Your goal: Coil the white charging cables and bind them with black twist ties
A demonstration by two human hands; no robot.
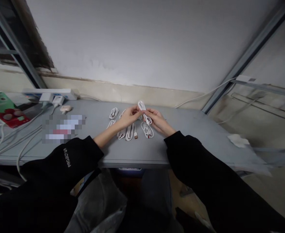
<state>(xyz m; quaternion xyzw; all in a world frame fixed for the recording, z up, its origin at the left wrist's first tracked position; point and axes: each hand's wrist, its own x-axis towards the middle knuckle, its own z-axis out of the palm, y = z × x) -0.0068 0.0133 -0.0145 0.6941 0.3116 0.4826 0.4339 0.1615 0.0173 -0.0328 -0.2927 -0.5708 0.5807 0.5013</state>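
"PROJECT"-like white print [68,157] on left black sleeve [60,165]; end letters unclear.

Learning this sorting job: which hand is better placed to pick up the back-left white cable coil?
The left, probably: the left hand is nearer that coil, while the right hand sits farther off; both hold the same white cable.

Black sleeves [200,171], the left with white lettering [68,157].

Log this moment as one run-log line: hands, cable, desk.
left hand: pinches coiled white cable | right hand: grips same cable | nearby: coiled white cables on grey desk
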